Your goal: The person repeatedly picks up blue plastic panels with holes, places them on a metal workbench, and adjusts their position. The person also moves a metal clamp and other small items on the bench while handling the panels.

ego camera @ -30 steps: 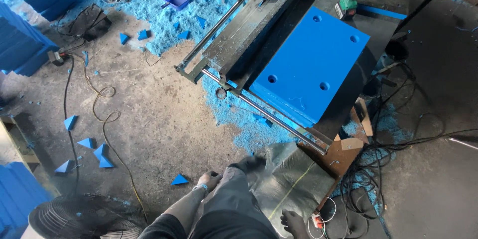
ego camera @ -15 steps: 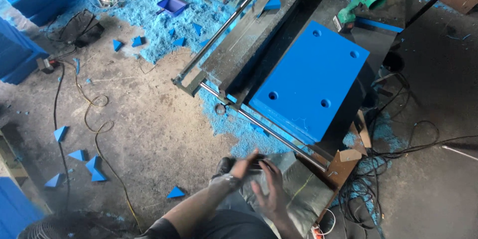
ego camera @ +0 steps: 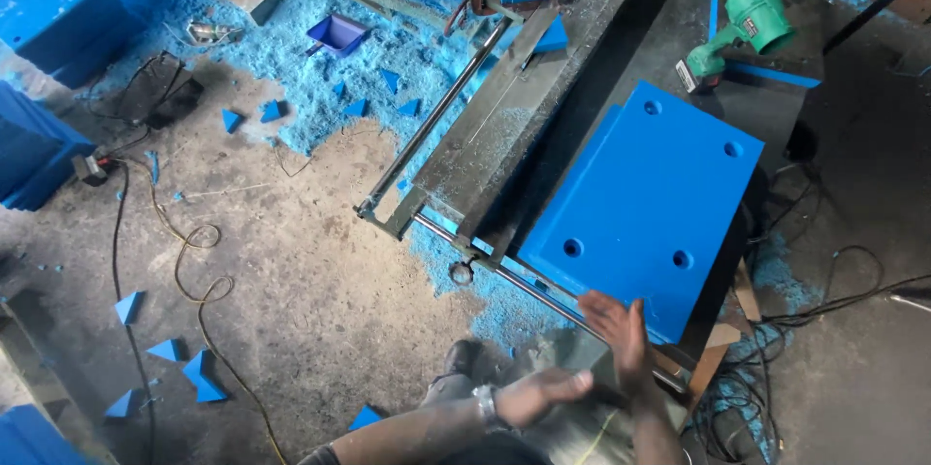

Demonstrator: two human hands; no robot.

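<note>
Both hands (ego camera: 582,358) have risen toward the blue slab (ego camera: 645,203)

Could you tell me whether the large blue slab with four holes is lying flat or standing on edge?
Flat: the large blue slab shows its broad holed face upward.

My left grip (ego camera: 538,392) and my right grip (ego camera: 621,329) meet palm against palm, fingers stretched flat, holding nothing. They hang just below the near corner of a big blue slab (ego camera: 645,203) with four round holes, which lies flat on a dark table (ego camera: 766,116). A steel rod (ego camera: 524,281) runs along the slab's near edge, close to my right grip. A green power drill (ego camera: 742,29) rests at the table's far end. Blue shavings (ego camera: 310,87) and small blue wedges (ego camera: 199,373) litter the concrete floor (ego camera: 291,281)
</note>
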